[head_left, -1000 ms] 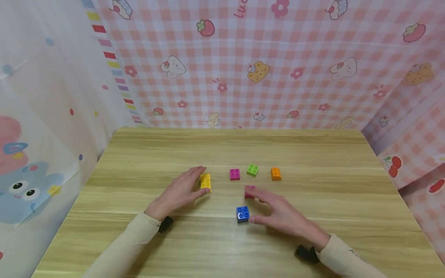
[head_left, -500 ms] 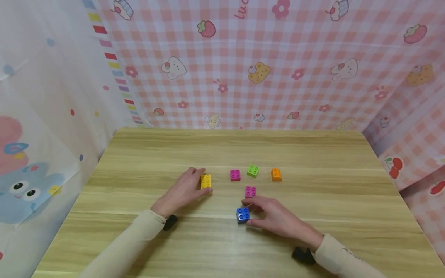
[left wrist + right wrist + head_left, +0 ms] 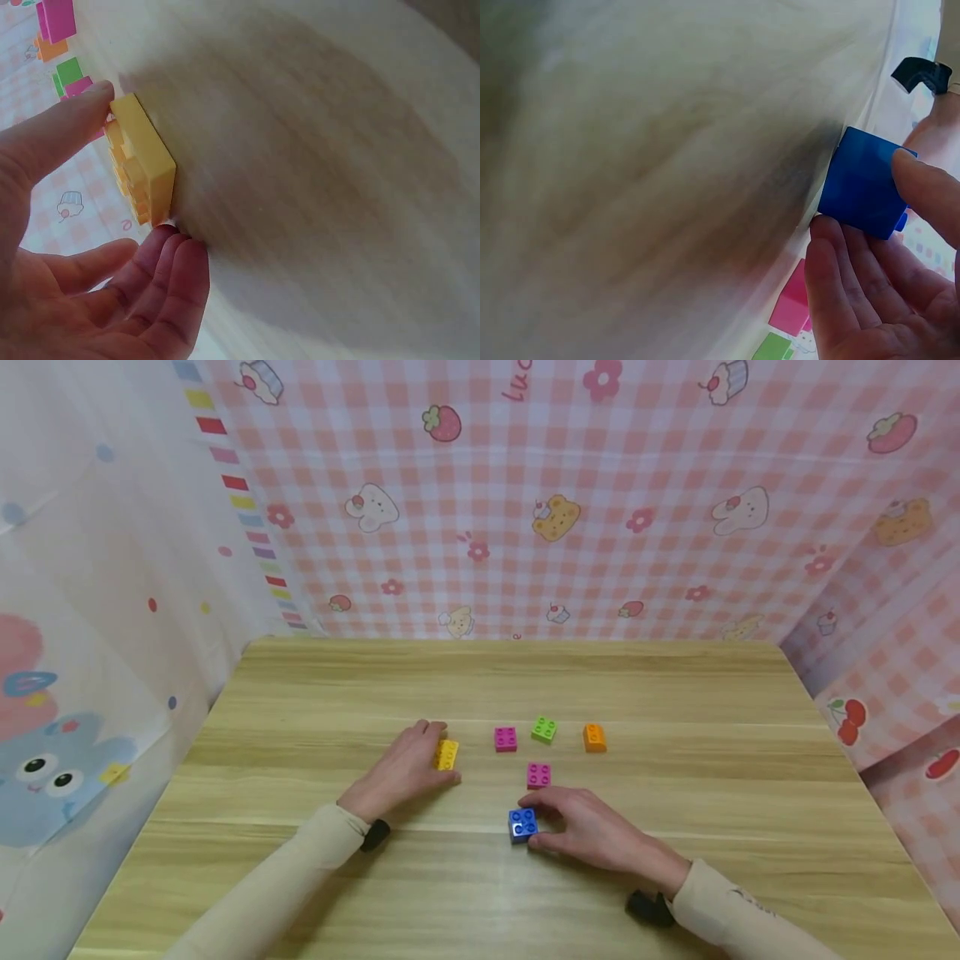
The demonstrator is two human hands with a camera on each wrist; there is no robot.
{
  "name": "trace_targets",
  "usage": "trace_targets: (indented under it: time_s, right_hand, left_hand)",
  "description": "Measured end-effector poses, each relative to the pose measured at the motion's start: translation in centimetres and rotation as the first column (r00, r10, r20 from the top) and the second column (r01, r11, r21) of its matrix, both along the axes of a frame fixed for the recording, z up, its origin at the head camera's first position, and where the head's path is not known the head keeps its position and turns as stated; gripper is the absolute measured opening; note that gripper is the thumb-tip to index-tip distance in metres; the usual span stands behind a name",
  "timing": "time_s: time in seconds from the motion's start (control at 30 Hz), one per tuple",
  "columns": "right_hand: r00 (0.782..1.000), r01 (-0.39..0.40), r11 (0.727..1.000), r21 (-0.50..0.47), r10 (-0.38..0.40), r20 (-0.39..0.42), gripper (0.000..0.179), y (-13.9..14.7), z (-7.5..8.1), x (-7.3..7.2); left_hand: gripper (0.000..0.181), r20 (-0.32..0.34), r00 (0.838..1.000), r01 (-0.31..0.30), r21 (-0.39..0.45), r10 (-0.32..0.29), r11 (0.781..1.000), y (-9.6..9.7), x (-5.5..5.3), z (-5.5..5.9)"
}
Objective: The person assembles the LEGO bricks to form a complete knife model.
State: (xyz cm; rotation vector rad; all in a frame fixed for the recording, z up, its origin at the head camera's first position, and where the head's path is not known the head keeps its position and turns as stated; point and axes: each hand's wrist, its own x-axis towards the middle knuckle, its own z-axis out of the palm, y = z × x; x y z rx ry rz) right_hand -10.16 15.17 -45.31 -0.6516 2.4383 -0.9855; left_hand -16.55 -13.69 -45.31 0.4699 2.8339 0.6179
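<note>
My left hand [image 3: 402,767] pinches a yellow toy building brick [image 3: 448,755] lengthwise. In the left wrist view, the thumb meets one end of the yellow brick [image 3: 154,154] and the fingertips the other. My right hand [image 3: 596,829] holds a blue square brick [image 3: 522,826] by its right part. Seen from the right wrist, the thumb lies against one side of the blue brick [image 3: 864,184], with the fingers against another side. Both bricks appear to be at the tabletop, studs up.
Just beyond the right hand lies a pink brick [image 3: 538,776]. Farther back are another pink brick [image 3: 506,740], a green brick [image 3: 543,729] and an orange brick [image 3: 595,738] with a rounded end. The wooden table [image 3: 360,677] ends at a checked curtain [image 3: 480,510].
The right hand has drawn back from over the nearer pink brick, its fingers closing in on the blue brick. The left hand has shifted slightly right, and the yellow brick has turned a little.
</note>
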Motion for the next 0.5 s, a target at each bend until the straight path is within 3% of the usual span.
trace_targets:
  time_s: [0.17, 0.33, 0.5]
  right_hand:
    - [1.000, -0.003, 1.000, 0.001, 0.003, -0.001, 0.049, 0.0, 0.0, 0.0]
    - [1.000, -0.003, 1.000, 0.005, 0.003, 0.006, 0.048, 0.0, -0.1, 0.0]
    - [1.000, -0.003, 1.000, 0.005, 0.003, 0.012, 0.048, 0.0, -0.1, 0.0]
  left_hand:
    - [0.065, -0.040, 0.999, 0.037, 0.041, -0.036, 0.998, -0.4, 0.2, -0.2]
    - [0.040, -0.040, 0.999, 0.030, 0.068, -0.028, 0.997, -0.9, 0.2, -0.4]
    - [0.033, -0.035, 0.999, 0.037, 0.061, -0.035, 0.997, -1.2, 0.2, -0.4]
